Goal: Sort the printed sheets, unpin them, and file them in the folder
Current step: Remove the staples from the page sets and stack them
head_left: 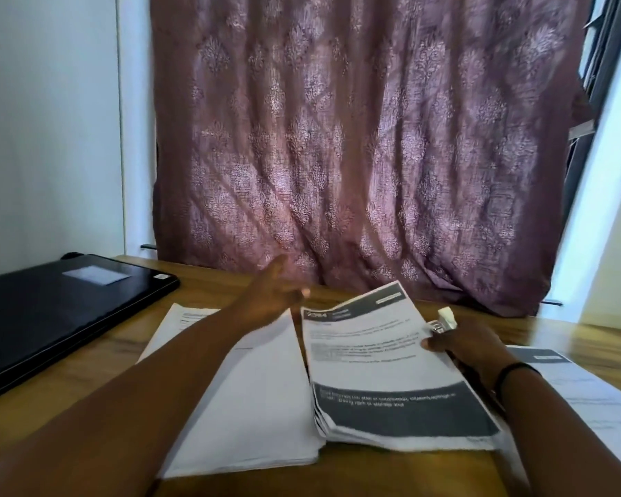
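A stack of printed sheets (384, 374) with dark grey bands lies raised at its right edge on the wooden table (87, 396). My right hand (459, 344) pinches that edge and also holds a small white and metal staple remover (444, 319). Left of it lies a turned-over pile of blank white sheets (262, 399). My left hand (271, 299) hovers over the far end of that pile, fingers loosely extended and holding nothing. Another printed sheet (574, 392) lies at the right, partly under my right forearm.
A black folder-like case (51, 317) with a pale label lies on the table at the left. A purple patterned curtain (355, 138) hangs behind the table's far edge. A window frame (588, 102) is at the right.
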